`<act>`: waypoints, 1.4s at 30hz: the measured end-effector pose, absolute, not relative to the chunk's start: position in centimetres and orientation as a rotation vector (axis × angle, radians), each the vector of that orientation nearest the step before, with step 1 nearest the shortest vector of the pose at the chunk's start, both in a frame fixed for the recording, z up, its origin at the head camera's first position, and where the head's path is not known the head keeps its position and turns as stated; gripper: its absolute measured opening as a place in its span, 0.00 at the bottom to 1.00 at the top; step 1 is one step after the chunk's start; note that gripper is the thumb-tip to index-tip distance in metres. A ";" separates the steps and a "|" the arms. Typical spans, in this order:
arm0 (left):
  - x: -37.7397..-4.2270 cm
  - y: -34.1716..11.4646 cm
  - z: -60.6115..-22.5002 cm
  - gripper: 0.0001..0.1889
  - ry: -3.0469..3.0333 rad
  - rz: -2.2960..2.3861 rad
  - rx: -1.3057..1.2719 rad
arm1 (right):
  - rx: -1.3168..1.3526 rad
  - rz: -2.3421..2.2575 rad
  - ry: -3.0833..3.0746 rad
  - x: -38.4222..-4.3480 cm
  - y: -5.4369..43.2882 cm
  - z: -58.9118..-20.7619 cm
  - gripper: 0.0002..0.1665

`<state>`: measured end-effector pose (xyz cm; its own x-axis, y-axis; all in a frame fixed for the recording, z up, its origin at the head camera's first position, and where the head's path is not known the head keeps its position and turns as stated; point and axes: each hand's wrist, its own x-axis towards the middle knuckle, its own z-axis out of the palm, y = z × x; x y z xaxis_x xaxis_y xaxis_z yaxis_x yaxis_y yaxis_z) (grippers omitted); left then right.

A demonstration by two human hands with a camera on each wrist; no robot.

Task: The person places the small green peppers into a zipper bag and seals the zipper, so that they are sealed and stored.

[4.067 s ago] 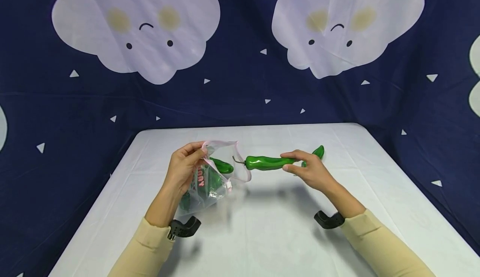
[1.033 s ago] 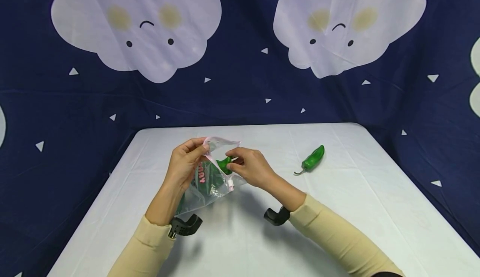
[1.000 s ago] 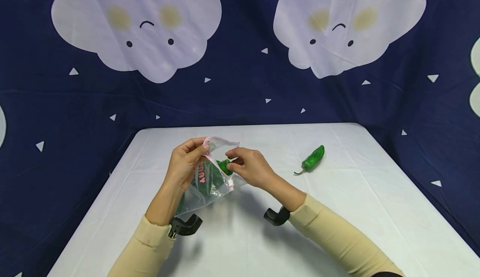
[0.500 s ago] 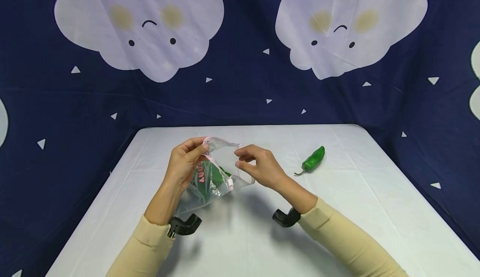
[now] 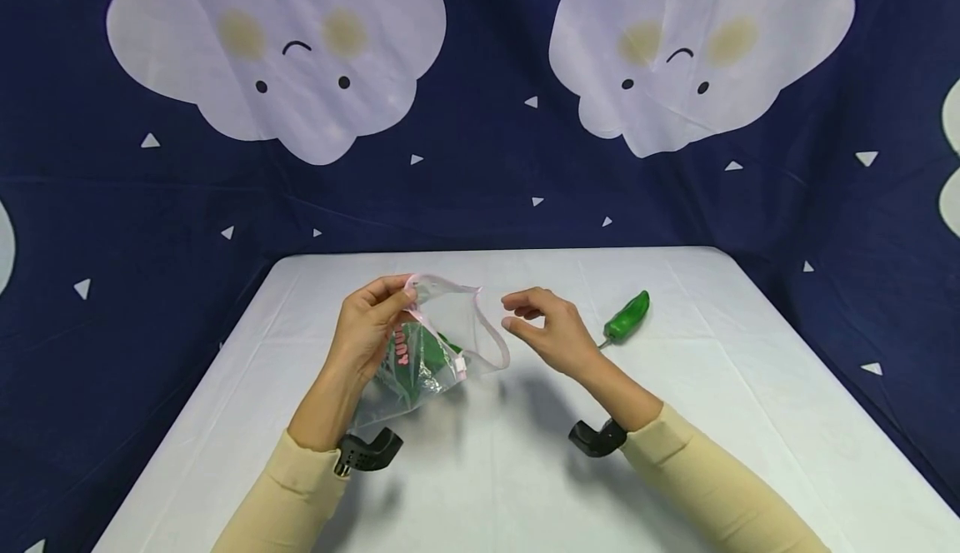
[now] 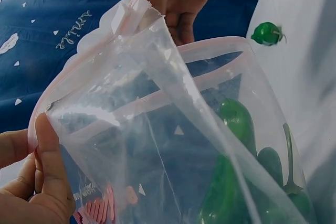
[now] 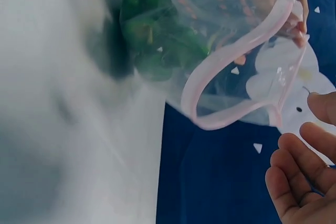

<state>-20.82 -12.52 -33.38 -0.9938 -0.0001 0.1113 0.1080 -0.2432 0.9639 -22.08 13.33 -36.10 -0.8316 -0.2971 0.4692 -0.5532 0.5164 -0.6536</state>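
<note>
My left hand point(image 5: 367, 324) pinches the pink rim of a clear zip bag point(image 5: 408, 399) and holds it up over the table. The bag's mouth gapes toward the right. Several green peppers point(image 6: 236, 124) show through the plastic in the left wrist view, partly overlapping. My right hand point(image 5: 551, 328) is just right of the bag's mouth, its fingers loosely bent with nothing between them; the right wrist view shows the same bare fingers point(image 7: 299, 166). One green pepper point(image 5: 627, 317) lies on the table beyond the right hand, its stem end near the wrist.
A white cloth covers the table point(image 5: 487, 486). Behind it hangs a dark blue curtain point(image 5: 480, 203) with cloud and triangle prints. A black wrist camera point(image 5: 370, 450) sits on the left forearm and another wrist camera point(image 5: 597, 438) on the right.
The right hand has put a long pepper into the bag, let it go and drawn back to the right. The bag's mouth has opened wider; the left hand stays in place.
</note>
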 end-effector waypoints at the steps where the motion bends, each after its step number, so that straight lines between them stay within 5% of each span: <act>1: -20.8 -12.5 -33.4 0.08 -1.886 -2.422 -0.134 | 0.696 1.218 -2.468 -22.1 13.6 -36.2 0.15; 42: -20.7 -12.7 -33.5 0.07 -1.885 -2.433 -0.142 | 0.008 1.089 -2.783 -29.8 29.2 -43.3 0.27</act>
<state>-20.69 -12.73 -33.48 -0.9939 0.0087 0.1097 0.1041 -0.2503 0.9626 -29.82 29.20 -43.29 -0.9883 0.0504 0.1437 -0.0606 0.7359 -0.6744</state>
